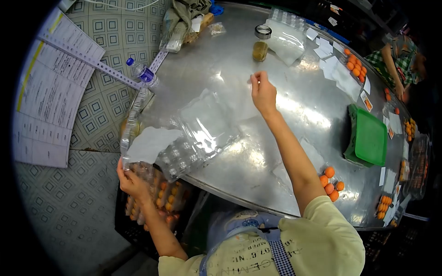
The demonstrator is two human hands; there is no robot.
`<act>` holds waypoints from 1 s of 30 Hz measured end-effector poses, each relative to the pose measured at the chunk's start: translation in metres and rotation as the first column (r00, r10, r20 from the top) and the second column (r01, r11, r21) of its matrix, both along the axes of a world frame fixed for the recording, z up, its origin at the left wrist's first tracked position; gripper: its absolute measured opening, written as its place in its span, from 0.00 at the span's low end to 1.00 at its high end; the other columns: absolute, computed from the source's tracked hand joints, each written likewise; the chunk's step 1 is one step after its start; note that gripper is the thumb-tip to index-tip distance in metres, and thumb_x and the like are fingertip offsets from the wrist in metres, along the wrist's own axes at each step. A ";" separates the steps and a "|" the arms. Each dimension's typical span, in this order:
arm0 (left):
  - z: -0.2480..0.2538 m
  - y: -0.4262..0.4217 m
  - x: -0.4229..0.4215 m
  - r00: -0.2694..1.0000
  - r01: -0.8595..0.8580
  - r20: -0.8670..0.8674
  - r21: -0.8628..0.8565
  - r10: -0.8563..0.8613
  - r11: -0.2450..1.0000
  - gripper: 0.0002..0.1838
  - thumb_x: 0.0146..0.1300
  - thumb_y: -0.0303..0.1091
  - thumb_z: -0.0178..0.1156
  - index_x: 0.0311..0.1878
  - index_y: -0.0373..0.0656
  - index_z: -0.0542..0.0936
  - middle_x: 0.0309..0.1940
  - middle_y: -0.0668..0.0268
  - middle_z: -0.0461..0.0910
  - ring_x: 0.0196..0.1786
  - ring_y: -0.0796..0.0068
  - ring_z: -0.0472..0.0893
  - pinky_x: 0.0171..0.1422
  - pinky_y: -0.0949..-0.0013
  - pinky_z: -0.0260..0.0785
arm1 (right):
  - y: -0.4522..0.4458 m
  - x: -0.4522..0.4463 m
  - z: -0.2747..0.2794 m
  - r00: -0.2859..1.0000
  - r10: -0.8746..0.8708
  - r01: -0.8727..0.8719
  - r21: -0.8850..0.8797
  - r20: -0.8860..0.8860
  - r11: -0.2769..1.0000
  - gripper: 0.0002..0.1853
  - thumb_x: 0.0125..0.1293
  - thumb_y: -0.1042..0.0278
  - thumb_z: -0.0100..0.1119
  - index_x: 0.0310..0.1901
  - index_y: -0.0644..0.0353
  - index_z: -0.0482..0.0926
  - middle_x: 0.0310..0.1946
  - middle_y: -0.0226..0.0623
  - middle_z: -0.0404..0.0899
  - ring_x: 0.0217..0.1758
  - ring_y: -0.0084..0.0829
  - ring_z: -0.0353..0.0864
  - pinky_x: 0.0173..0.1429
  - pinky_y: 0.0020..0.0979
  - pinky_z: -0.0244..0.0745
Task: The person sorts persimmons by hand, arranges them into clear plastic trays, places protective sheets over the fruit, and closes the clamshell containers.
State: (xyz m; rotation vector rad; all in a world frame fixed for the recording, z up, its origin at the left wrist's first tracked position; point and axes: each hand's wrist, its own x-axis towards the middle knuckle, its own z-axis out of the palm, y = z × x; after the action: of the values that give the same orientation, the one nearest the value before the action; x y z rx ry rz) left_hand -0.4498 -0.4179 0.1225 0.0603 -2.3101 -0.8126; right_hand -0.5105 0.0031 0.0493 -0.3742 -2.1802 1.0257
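Observation:
My left hand [133,183] is at the table's left edge, its fingers closed on the rim of a clear plastic tray. A white sheet [152,144] lies just above that hand. My right hand [264,92] is raised over the middle of the metal table [239,175], thumb and fingertips pinched together; anything between them is too small to make out. Beyond it stand a jar [260,51] and a roll of tape [263,31]. An open clear plastic container [205,122] lies between my hands.
A green box [368,135] and several orange fruits [329,172] are on the right. A bottle [142,72] lies at the left edge. Below is a crate [168,198] of packed fruit. Another person [398,60] is at the far right.

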 end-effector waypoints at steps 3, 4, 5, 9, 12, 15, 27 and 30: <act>0.002 -0.023 -0.004 0.993 -0.116 -0.006 0.045 0.116 0.992 0.15 0.69 0.29 0.50 0.55 0.32 0.75 0.39 0.55 0.83 0.39 0.70 0.82 0.41 0.69 0.72 | -0.008 0.003 0.031 0.992 0.093 -0.101 -0.085 -0.087 0.991 0.08 0.67 0.66 0.53 0.43 0.59 0.70 0.27 0.43 0.81 0.30 0.47 0.81 0.33 0.39 0.74; 0.006 -0.028 -0.004 0.986 -0.169 0.026 0.048 0.167 0.985 0.16 0.69 0.29 0.50 0.55 0.31 0.75 0.38 0.55 0.83 0.38 0.71 0.81 0.40 0.70 0.71 | -0.017 0.005 0.042 0.986 0.150 -0.158 -0.108 -0.072 0.982 0.08 0.67 0.66 0.53 0.42 0.60 0.70 0.27 0.44 0.81 0.30 0.46 0.81 0.33 0.39 0.74; 0.015 -0.031 -0.002 0.974 -0.221 0.059 0.049 0.218 0.974 0.16 0.69 0.29 0.51 0.56 0.30 0.74 0.37 0.54 0.83 0.37 0.72 0.81 0.38 0.70 0.71 | -0.026 0.008 0.052 0.977 0.208 -0.214 -0.132 -0.057 0.968 0.07 0.67 0.67 0.52 0.42 0.60 0.70 0.27 0.44 0.81 0.29 0.46 0.81 0.33 0.38 0.74; 0.035 -0.036 -0.003 0.965 -0.248 -0.081 0.009 0.248 0.969 0.17 0.70 0.31 0.50 0.56 0.30 0.74 0.39 0.56 0.82 0.37 0.75 0.81 0.38 0.73 0.71 | -0.075 0.010 0.066 0.874 0.470 -0.471 -0.458 -0.124 0.754 0.09 0.69 0.64 0.53 0.42 0.60 0.70 0.21 0.32 0.76 0.20 0.25 0.73 0.25 0.26 0.66; 0.066 -0.031 -0.008 0.976 -0.112 -0.181 0.079 0.125 0.991 0.16 0.70 0.31 0.50 0.55 0.33 0.76 0.44 0.58 0.82 0.41 0.75 0.81 0.43 0.74 0.73 | -0.104 0.000 0.049 0.798 0.568 -0.547 -0.642 -0.205 0.537 0.10 0.70 0.63 0.53 0.42 0.61 0.70 0.20 0.24 0.71 0.21 0.14 0.65 0.24 0.21 0.60; 0.080 -0.033 -0.019 0.962 0.005 -0.271 0.155 0.038 0.988 0.15 0.68 0.28 0.51 0.55 0.34 0.76 0.46 0.60 0.82 0.43 0.75 0.82 0.46 0.75 0.74 | -0.117 -0.005 0.024 0.846 0.523 -0.465 -0.618 -0.100 0.634 0.10 0.69 0.63 0.53 0.42 0.61 0.70 0.23 0.28 0.74 0.24 0.18 0.69 0.28 0.23 0.65; 0.081 0.023 -0.034 0.979 0.036 -0.203 0.036 -0.028 0.999 0.16 0.66 0.22 0.49 0.55 0.37 0.77 0.40 0.59 0.84 0.38 0.73 0.84 0.41 0.72 0.74 | -0.100 0.011 -0.069 0.943 0.086 -0.093 0.005 0.322 0.996 0.16 0.64 0.56 0.54 0.46 0.58 0.74 0.35 0.45 0.82 0.40 0.45 0.80 0.45 0.41 0.73; 0.081 0.033 -0.035 0.991 0.042 -0.128 0.015 -0.040 0.999 0.17 0.62 0.19 0.49 0.53 0.38 0.78 0.41 0.59 0.84 0.37 0.73 0.84 0.41 0.71 0.74 | -0.114 0.024 -0.036 0.971 0.185 -0.198 0.076 0.150 0.977 0.21 0.65 0.52 0.54 0.51 0.60 0.73 0.42 0.44 0.81 0.45 0.39 0.78 0.48 0.39 0.72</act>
State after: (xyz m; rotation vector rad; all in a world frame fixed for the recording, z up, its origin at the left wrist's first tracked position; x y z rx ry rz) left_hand -0.4846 -0.3852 0.2033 -0.0307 -2.1908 -0.8332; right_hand -0.4862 -0.1107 0.0130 -0.2027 -2.4198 1.0250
